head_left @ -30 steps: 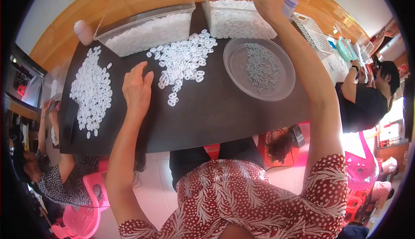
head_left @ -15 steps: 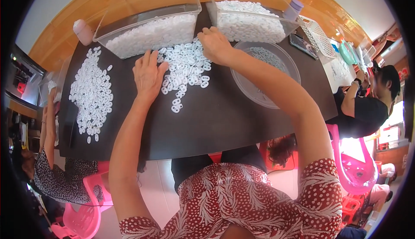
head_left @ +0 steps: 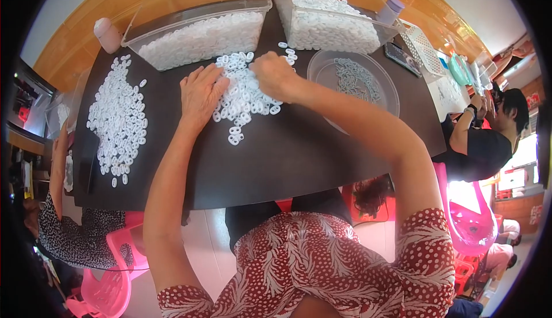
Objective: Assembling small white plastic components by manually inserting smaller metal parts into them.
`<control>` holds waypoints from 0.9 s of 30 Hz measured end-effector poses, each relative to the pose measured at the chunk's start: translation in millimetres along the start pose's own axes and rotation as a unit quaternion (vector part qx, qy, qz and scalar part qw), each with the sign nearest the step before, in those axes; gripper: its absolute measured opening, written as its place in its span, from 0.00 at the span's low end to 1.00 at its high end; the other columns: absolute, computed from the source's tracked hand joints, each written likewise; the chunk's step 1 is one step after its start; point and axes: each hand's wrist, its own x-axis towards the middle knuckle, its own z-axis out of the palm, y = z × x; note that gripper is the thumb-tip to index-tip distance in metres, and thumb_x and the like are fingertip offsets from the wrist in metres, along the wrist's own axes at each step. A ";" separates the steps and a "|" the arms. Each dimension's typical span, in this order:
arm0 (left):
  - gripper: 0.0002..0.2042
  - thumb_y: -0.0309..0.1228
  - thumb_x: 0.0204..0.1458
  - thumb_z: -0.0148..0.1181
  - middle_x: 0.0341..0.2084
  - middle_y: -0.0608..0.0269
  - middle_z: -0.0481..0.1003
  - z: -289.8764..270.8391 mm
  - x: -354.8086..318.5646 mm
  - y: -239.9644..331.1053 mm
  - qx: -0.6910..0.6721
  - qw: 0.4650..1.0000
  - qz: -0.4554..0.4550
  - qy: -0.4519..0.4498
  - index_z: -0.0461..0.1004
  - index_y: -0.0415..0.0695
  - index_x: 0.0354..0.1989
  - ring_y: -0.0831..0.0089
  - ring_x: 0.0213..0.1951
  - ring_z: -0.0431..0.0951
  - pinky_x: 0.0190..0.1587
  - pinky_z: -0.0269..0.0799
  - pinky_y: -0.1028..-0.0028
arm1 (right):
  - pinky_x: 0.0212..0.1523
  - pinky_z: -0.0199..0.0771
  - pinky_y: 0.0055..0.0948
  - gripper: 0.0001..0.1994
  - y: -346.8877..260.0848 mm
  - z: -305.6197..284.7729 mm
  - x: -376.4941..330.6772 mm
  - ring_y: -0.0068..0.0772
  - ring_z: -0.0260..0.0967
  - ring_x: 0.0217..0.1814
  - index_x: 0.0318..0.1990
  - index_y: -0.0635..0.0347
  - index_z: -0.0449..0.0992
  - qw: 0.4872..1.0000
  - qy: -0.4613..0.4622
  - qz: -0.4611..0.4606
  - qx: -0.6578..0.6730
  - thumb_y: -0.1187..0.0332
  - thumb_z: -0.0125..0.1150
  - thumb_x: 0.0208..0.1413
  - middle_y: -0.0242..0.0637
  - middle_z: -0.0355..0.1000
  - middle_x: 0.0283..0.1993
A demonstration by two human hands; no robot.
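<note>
A heap of small white oval plastic pieces with two holes each (head_left: 247, 94) lies on the dark table, between my two hands. My left hand (head_left: 201, 92) rests along the heap's left side, fingers stretched out and the thumb by the pieces. At the upper right of the heap, my right hand (head_left: 275, 76) is closed, its fingers curled down against the pieces; whatever they hold is hidden. A few loose pieces (head_left: 290, 53) lie just beyond it. To the left spreads a larger pile of similar pieces (head_left: 119, 121).
Two clear bins of white pieces (head_left: 204, 39) (head_left: 330, 26) stand at the back. A round clear tray with grey-green bits (head_left: 353, 79) is at right, near a phone (head_left: 402, 59) and white basket (head_left: 422, 48). A pink bottle (head_left: 107, 35) stands back left. Other people sit at both sides.
My right hand has moved a little left and nearer, onto the heap, and its fingers curl more. Some pieces now show behind it. The left hand has barely shifted.
</note>
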 end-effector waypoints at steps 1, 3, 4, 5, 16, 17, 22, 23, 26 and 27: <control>0.19 0.45 0.54 0.52 0.50 0.59 0.73 -3.3 -0.6 -2.4 -0.030 0.999 0.018 0.016 0.75 0.46 0.47 0.59 0.53 0.70 0.55 0.60 0.64 | 0.45 0.64 0.45 0.09 -4.2 0.8 -7.2 0.50 0.64 0.45 0.28 0.69 0.76 0.999 0.014 -0.030 0.032 0.74 0.52 0.41 0.50 0.72 0.36; 0.19 0.46 0.53 0.53 0.51 0.58 0.73 -10.7 -0.2 8.0 -0.098 0.994 -0.035 0.021 0.76 0.45 0.46 0.59 0.53 0.69 0.55 0.59 0.64 | 0.40 0.67 0.46 0.07 -2.8 -1.2 -18.1 0.52 0.65 0.39 0.29 0.64 0.71 0.995 0.082 -0.060 0.021 0.80 0.51 0.39 0.47 0.69 0.34; 0.20 0.47 0.53 0.54 0.51 0.58 0.72 -12.1 0.0 11.4 -0.163 0.982 -0.091 0.025 0.76 0.45 0.45 0.59 0.54 0.68 0.55 0.58 0.64 | 0.40 0.67 0.45 0.06 1.5 -5.1 -18.6 0.51 0.65 0.39 0.28 0.64 0.71 0.996 0.088 -0.033 -0.007 0.80 0.51 0.39 0.47 0.68 0.34; 0.21 0.46 0.51 0.56 0.51 0.57 0.72 -10.9 -0.8 11.1 -0.157 0.981 -0.097 0.052 0.75 0.44 0.47 0.60 0.54 0.68 0.55 0.59 0.65 | 0.40 0.67 0.45 0.06 2.6 -9.6 -18.0 0.51 0.65 0.39 0.28 0.65 0.70 0.995 0.094 -0.008 -0.034 0.80 0.52 0.38 0.47 0.68 0.34; 0.26 0.49 0.51 0.55 0.55 0.52 0.68 0.5 1.3 3.9 -0.049 0.998 -0.016 0.043 0.70 0.42 0.53 0.60 0.56 0.66 0.56 0.57 0.64 | 0.43 0.65 0.43 0.10 13.2 -16.7 3.6 0.49 0.66 0.42 0.31 0.66 0.78 0.990 -0.005 0.052 -0.133 0.70 0.52 0.45 0.50 0.74 0.36; 0.26 0.48 0.51 0.56 0.54 0.53 0.69 -0.1 0.6 3.9 -0.046 0.998 -0.008 0.043 0.71 0.42 0.52 0.60 0.54 0.67 0.55 0.58 0.65 | 0.43 0.67 0.44 0.08 8.1 -17.2 0.2 0.51 0.67 0.42 0.29 0.65 0.76 0.993 0.005 0.047 -0.108 0.73 0.52 0.43 0.49 0.74 0.36; 0.23 0.44 0.48 0.60 0.48 0.57 0.73 -15.9 -2.9 17.8 -0.118 0.990 -0.055 0.050 0.74 0.40 0.47 0.62 0.45 0.70 0.51 0.63 0.67 | 0.41 0.68 0.48 0.09 -1.2 -26.5 -8.2 0.54 0.66 0.41 0.30 0.66 0.73 0.997 0.070 0.020 -0.031 0.79 0.50 0.38 0.50 0.72 0.34; 0.23 0.44 0.48 0.60 0.48 0.56 0.73 -15.9 -1.3 20.1 -0.120 0.989 -0.041 0.073 0.73 0.40 0.48 0.61 0.46 0.70 0.51 0.63 0.66 | 0.41 0.68 0.48 0.09 2.9 -22.6 -4.7 0.54 0.66 0.41 0.30 0.66 0.73 0.997 0.070 0.019 -0.031 0.79 0.50 0.38 0.50 0.72 0.34; 0.27 0.47 0.48 0.59 0.52 0.54 0.70 -8.5 3.5 11.7 -0.098 0.992 -0.019 0.082 0.70 0.39 0.51 0.58 0.52 0.67 0.54 0.60 0.65 | 0.43 0.65 0.49 0.13 12.5 -9.9 13.2 0.56 0.64 0.42 0.35 0.66 0.72 0.996 0.077 0.026 0.036 0.81 0.49 0.38 0.51 0.72 0.35; 0.29 0.48 0.48 0.58 0.54 0.53 0.68 -8.3 4.0 10.9 -0.100 0.993 -0.031 0.060 0.69 0.38 0.53 0.57 0.55 0.65 0.56 0.58 0.64 | 0.43 0.65 0.49 0.13 8.6 -9.4 16.5 0.56 0.64 0.42 0.35 0.66 0.72 0.996 0.075 0.021 0.038 0.81 0.49 0.38 0.51 0.72 0.35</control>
